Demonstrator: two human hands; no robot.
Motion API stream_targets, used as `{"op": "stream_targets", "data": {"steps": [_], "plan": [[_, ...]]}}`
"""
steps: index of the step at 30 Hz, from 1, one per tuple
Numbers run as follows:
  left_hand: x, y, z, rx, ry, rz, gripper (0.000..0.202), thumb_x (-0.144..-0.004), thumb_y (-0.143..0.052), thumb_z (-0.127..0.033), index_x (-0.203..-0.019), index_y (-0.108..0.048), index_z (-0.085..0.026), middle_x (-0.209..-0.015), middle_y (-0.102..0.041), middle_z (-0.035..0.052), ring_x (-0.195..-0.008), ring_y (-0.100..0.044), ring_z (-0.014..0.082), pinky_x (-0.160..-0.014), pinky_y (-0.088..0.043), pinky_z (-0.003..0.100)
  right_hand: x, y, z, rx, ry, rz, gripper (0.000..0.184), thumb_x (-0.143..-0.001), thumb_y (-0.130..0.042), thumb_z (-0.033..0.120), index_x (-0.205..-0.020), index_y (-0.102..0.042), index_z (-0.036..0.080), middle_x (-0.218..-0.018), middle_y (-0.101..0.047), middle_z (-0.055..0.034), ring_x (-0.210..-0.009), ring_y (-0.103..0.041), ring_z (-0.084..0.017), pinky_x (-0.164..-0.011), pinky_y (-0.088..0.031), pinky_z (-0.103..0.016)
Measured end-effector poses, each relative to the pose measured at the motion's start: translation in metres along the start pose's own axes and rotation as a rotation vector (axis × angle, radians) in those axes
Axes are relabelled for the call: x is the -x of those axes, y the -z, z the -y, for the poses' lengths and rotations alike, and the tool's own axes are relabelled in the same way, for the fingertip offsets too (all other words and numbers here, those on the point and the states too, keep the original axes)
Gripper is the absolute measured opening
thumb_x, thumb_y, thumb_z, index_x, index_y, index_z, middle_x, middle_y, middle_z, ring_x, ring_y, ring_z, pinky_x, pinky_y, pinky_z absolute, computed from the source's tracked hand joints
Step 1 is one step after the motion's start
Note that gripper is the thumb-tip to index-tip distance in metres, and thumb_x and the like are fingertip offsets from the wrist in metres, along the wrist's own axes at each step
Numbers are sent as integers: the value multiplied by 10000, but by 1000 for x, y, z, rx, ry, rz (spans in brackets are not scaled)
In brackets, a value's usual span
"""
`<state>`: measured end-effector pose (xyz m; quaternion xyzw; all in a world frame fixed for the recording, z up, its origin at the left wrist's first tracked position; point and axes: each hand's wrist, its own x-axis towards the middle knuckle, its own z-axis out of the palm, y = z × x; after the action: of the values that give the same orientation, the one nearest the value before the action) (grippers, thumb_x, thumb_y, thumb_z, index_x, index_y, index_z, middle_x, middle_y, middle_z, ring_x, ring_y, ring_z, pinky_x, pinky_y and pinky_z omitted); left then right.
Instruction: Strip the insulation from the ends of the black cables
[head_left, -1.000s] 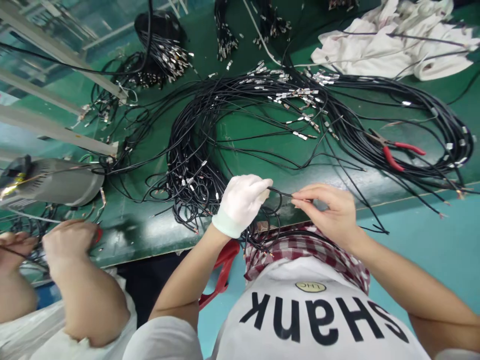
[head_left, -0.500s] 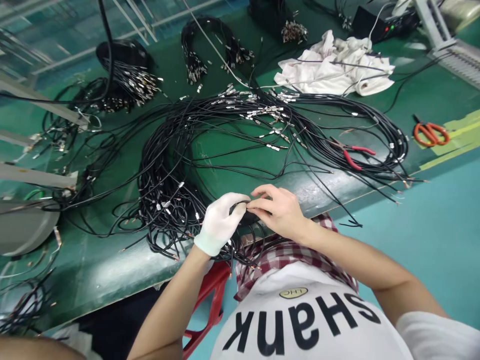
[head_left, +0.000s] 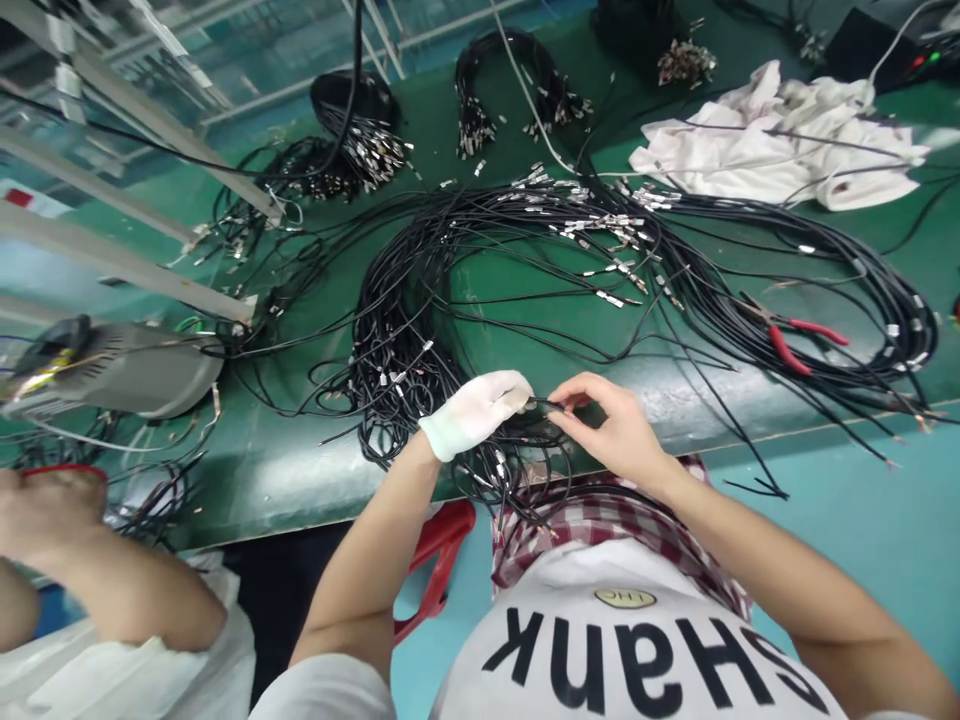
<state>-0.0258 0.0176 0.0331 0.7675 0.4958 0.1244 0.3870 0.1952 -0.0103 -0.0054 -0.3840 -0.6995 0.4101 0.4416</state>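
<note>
My left hand (head_left: 486, 408), in a white glove, is closed on a black cable (head_left: 541, 402) near the table's front edge. My bare right hand (head_left: 606, 425) pinches the same cable a short way to the right, between thumb and fingertips. A short stretch of the cable shows between the two hands; its end is too small to make out. Below and behind the gloved hand lies a tangled bundle of black cables (head_left: 401, 330) with white tags. More loose cable ends with bare copper hang over the edge by my lap.
Red-handled pliers (head_left: 799, 335) lie on the cable loop at right. White cloths (head_left: 780, 140) are heaped behind. Further bundles with metal terminals (head_left: 375, 150) sit at the back. At left are metal posts, a grey machine (head_left: 150, 365) and a co-worker's hand (head_left: 45, 515) and arm.
The view has swung left, bringing the co-worker's arms and grey machine further into sight. My hands have moved slightly apart, with the cable now stretched between them.
</note>
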Motion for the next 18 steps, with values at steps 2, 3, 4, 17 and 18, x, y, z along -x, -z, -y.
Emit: {"op": "stream_targets", "data": {"steps": [2,3,4,17,18], "plan": [[-2,-4,2,12,31,-83,319,-962,-422,-346,-853,-668,-175,-819,-681,9,-780,-629,159,-741,-501,268,-1,1,0,-15,-8,12,185,-868,-679,187,-1046,-667,232,-988,-665,-36,-849,-628,-167,-794,-539,-339],[-4,-7,2,18,48,-140,303,-957,-436,-331,-857,-675,-175,-825,-689,10,-790,-636,160,-751,-502,268,0,1,1,-10,0,8,191,-875,-669,187,-1059,-666,235,-1007,-660,-41,-862,-626,-170,-801,-540,-344],[-5,-11,3,28,67,-199,288,-954,-447,-316,-857,-679,-175,-832,-697,11,-799,-643,161,-760,-505,266,0,1,0,0,9,-3,196,-886,-653,189,-1076,-661,237,-1023,-656,-46,-870,-623,-173,-805,-541,-349],[7,-12,-44,272,43,-596,255,-974,-518,-377,-973,-665,-169,-838,-723,27,-748,-678,134,-714,-542,240,20,4,-18,135,14,139,243,-940,-604,235,-1177,-654,249,-1118,-662,-75,-1002,-644,-212,-914,-540,-409],[8,-13,-54,325,29,-528,264,-972,-522,-390,-980,-668,-171,-804,-715,21,-704,-666,128,-679,-537,235,19,7,-16,133,21,131,252,-932,-620,250,-1181,-659,250,-1145,-654,-79,-1053,-633,-223,-942,-528,-417]]}}
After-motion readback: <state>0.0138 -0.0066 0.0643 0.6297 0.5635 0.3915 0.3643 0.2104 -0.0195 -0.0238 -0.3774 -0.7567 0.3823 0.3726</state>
